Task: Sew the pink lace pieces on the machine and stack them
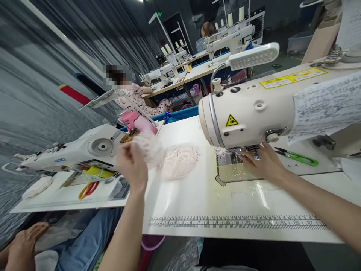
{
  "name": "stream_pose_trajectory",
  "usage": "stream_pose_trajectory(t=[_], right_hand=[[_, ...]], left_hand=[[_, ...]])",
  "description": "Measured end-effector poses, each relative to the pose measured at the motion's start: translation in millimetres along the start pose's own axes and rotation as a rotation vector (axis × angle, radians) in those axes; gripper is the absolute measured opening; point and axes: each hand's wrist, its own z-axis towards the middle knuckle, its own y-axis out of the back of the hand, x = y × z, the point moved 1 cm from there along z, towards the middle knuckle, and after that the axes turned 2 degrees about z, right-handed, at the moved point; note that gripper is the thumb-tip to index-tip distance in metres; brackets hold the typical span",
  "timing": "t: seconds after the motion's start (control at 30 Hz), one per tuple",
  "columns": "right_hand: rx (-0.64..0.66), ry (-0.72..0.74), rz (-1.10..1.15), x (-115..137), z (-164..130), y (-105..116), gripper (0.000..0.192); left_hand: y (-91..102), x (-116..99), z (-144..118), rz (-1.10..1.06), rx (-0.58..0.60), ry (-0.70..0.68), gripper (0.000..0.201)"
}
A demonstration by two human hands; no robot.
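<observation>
Pale lace (152, 150) at left hand (132, 163), tabletop (180, 199) room toward ruled edge (237, 230)

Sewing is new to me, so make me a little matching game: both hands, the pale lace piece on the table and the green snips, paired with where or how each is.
Column one
1. left hand
2. right hand
3. lace piece
4. green snips

Column two
A. lying on the white tabletop, between the hands
B. lying beyond the right forearm
C. raised, holding blurred pale fabric
D. under the head of the sewing machine

Pairs: 1-C, 2-D, 3-A, 4-B
</observation>
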Motion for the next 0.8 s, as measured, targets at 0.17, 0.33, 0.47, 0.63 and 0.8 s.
stream_pose_trajectory(t=[0.17, 0.33, 0.47, 0.63, 0.8], right_hand=[[0.023, -0.019, 0.039, -1.5, 1.6, -2.0, 0.029], [0.136, -0.066, -0.020, -3.7, 1.2, -4.6, 0.029], [0.207, -0.081, -0.025, -6.0, 2.8, -3.2, 0.021], [0.226, -0.131, 0.028, -8.9, 3.9, -4.0, 0.021], [0.152, -0.066, 0.070, -4.2, 2.9, -1.5, 0.024]], left_hand=[[34.3, -44.9, 2.0, 0.112, -0.094, -0.140, 0.020], [25.4, -89.2, -50.9, -0.240, 0.776, 0.213, 0.026], [-19.7, -98.1, -91.2, -0.398, 1.116, 0.169, 0.027], [-56.9, -86.4, -116.2, 0.099, 1.134, -0.403, 0.028], [-54.6, -86.5, -128.6, 0.005, 0.808, -1.050, 0.024]])
